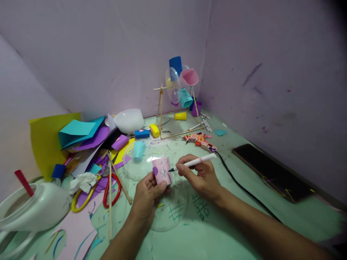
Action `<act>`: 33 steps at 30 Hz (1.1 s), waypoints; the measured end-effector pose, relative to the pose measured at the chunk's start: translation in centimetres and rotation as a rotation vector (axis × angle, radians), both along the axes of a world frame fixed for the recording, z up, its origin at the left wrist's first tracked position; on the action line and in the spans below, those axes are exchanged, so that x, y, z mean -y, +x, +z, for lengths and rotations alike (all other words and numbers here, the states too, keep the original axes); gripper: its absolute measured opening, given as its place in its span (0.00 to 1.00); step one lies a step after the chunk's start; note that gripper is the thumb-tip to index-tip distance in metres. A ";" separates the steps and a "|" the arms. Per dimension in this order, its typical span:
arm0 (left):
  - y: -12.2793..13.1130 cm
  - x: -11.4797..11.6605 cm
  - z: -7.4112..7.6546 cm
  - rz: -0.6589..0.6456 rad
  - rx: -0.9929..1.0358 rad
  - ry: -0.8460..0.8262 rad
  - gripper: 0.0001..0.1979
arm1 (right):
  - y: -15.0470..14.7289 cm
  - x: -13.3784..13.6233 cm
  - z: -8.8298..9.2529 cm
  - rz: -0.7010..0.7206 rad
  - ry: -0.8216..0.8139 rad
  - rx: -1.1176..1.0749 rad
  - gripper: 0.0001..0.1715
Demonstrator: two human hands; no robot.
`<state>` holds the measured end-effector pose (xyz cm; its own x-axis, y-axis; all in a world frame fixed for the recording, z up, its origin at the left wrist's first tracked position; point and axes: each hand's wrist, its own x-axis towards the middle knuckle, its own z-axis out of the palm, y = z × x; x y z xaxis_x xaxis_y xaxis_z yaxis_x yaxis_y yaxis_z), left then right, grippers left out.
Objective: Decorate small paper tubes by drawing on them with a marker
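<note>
My left hand (148,193) is closed round the lower end of a small pink paper cup (164,176). A purple patch sits on the cup's left side, and green marks are written across its front. In my right hand (199,177) is a white marker (200,159), held like a pen. Its dark green tip points left at the cup's written side; whether it touches the paper I cannot tell. Beneath the hands lie clear plastic discs (173,225) on the green table. Just behind the cup stands a light blue paper cup (139,151).
A stick frame (161,104) with a clear wheel and coloured cups stands at the back. Right of centre lies a patterned glue gun (200,140) with a black cord. Red scissors (106,202), coloured paper (51,141) and a white jug (46,207) crowd the left. A dark flat panel (268,169) lies right.
</note>
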<state>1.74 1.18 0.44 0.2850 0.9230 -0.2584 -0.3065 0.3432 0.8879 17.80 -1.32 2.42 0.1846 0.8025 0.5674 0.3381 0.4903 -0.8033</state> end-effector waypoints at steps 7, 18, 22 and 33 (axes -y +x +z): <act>-0.1 0.1 0.3 -0.032 0.021 0.003 0.22 | -0.1 -0.3 -0.1 -0.008 -0.004 -0.029 0.05; -0.2 -0.1 0.5 -0.042 0.035 -0.028 0.24 | -0.2 -0.1 -0.1 0.055 -0.049 -0.043 0.05; -0.1 0.0 0.8 -0.034 0.045 -0.026 0.22 | -0.2 -0.3 -0.2 0.021 -0.001 -0.062 0.04; -0.3 -0.2 0.4 -0.055 0.071 -0.023 0.23 | 0.0 0.0 0.0 0.049 -0.065 -0.011 0.07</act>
